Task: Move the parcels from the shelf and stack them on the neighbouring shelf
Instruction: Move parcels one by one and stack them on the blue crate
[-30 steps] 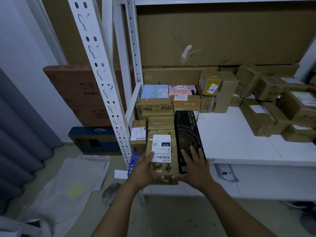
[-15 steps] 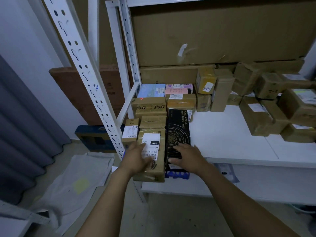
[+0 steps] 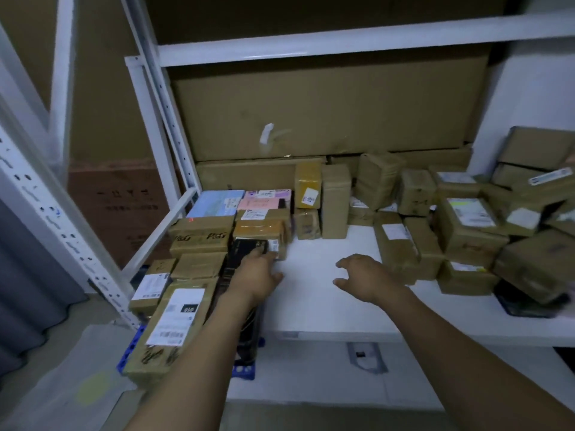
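Front edge of the white shelf [image 3: 311,297], left corner: a long brown parcel [image 3: 174,321] with a white label lies lengthwise and overhangs the edge. A black box [image 3: 247,334] lies just beside it on the right, parallel to it and also overhanging. A blue crate [image 3: 245,371] shows beneath both.

Left hand [image 3: 256,276]: laid on top of the black box, fingers straight and pointing at the box's far end, gripping nothing.

Right hand [image 3: 362,275]: over bare shelf near the middle, well apart from the left hand, fingers loosely bent and spread, holding nothing. Whether it touches the board cannot be told.

Left edge, behind the long parcel: a small labelled parcel [image 3: 151,286] sits beside the perforated post [image 3: 102,283]. A plain brown parcel [image 3: 199,265] sits next to it, with a carton marked P&G [image 3: 200,236] behind. Further back, a pale blue box [image 3: 216,203] and a pink box [image 3: 266,199] lie side by side.

Towards the back edge: a yellow-taped parcel [image 3: 308,185] rests on a smaller one, touching an upright brown parcel [image 3: 335,200].

Right end: a loose heap of brown parcels [image 3: 466,219], several of them tilted.

Back: a large cardboard sheet [image 3: 326,113] stands on edge behind everything.
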